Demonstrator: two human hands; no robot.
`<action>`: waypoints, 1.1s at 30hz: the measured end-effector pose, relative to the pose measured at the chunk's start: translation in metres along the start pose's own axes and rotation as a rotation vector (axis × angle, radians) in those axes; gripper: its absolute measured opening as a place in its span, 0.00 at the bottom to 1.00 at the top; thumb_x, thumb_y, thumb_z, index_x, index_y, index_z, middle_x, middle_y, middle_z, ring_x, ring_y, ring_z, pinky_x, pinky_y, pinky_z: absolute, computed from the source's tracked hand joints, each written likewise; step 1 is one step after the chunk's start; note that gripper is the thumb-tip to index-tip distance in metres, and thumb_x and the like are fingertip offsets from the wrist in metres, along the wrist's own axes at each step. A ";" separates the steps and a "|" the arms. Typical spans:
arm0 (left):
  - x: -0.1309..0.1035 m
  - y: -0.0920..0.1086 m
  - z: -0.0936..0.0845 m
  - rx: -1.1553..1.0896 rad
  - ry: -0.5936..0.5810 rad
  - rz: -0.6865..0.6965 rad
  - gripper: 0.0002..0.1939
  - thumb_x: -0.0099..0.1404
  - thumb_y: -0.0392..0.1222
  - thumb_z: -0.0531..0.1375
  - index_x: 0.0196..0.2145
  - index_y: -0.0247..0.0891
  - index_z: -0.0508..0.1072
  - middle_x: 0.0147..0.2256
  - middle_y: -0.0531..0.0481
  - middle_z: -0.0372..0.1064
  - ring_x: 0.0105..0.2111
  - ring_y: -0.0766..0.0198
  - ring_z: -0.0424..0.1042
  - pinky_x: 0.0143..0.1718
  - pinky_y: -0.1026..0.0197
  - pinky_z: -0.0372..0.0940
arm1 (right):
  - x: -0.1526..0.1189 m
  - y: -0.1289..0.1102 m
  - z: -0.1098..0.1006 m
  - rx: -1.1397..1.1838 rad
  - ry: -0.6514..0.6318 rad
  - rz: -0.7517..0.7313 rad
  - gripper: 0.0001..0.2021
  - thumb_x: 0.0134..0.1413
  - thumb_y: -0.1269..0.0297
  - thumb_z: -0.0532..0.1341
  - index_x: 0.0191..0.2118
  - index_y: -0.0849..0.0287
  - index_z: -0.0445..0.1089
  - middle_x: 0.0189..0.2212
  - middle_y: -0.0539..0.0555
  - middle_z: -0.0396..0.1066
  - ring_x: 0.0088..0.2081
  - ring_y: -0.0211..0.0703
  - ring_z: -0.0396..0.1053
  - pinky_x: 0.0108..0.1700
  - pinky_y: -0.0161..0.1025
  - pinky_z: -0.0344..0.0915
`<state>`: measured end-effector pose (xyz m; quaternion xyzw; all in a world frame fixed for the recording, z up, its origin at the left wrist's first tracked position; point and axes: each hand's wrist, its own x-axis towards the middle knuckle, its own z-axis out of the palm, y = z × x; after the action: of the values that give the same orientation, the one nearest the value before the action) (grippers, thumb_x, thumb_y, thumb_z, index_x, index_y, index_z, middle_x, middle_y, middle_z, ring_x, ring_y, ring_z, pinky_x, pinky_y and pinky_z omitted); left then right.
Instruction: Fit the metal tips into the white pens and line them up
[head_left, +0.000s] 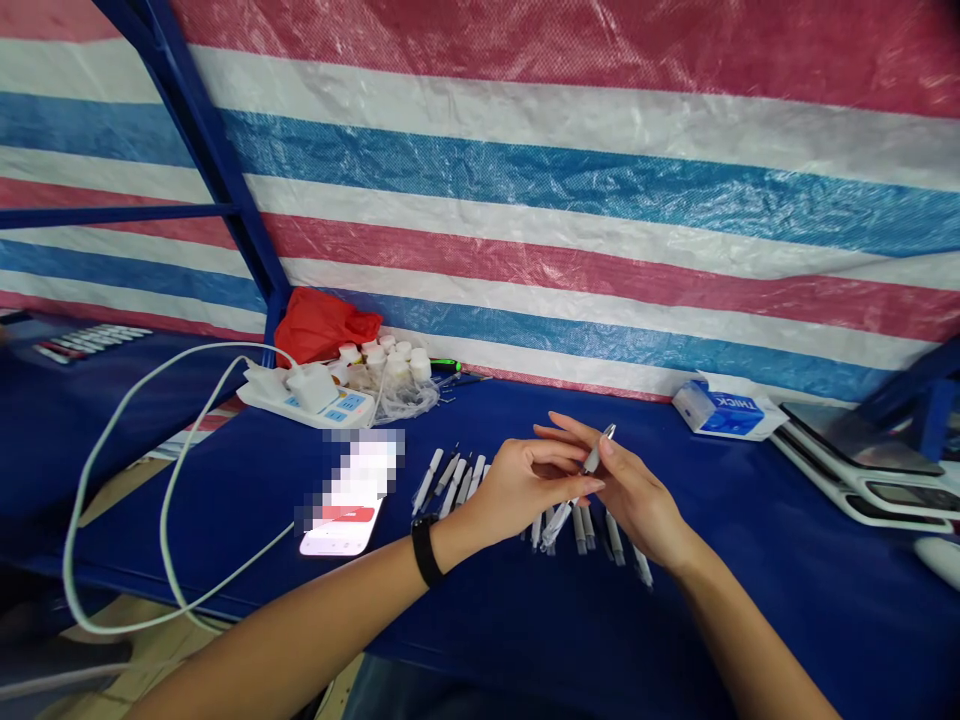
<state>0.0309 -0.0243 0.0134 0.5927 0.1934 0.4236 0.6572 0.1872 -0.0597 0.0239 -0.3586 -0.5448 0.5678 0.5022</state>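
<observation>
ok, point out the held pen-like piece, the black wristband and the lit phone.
Held pen-like piece (592, 459): head view, on its grey barrel.
Black wristband (427, 552): head view, on the middle of its strap.
Lit phone (352, 492): head view, on the middle of its screen.

Pen-like pieces (580, 528), partly hidden
Our left hand (517, 487) covers the row's middle. Near the counter's (720, 510) front edge, mosaic blurs the phone (341, 540); we cannot read the scale's display (911, 495); the view's right edge cuts off a white object (941, 562).
</observation>
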 end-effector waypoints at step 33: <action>0.004 -0.004 -0.006 0.113 0.119 -0.030 0.28 0.52 0.60 0.72 0.40 0.35 0.75 0.31 0.49 0.75 0.27 0.64 0.75 0.31 0.61 0.73 | 0.010 0.007 -0.011 -0.212 0.478 -0.301 0.14 0.49 0.49 0.72 0.35 0.53 0.78 0.29 0.52 0.76 0.30 0.43 0.72 0.35 0.42 0.72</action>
<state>0.0299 -0.0169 0.0090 0.5996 0.2646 0.4364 0.6165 0.1942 -0.0470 0.0170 -0.4476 -0.5144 0.3264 0.6546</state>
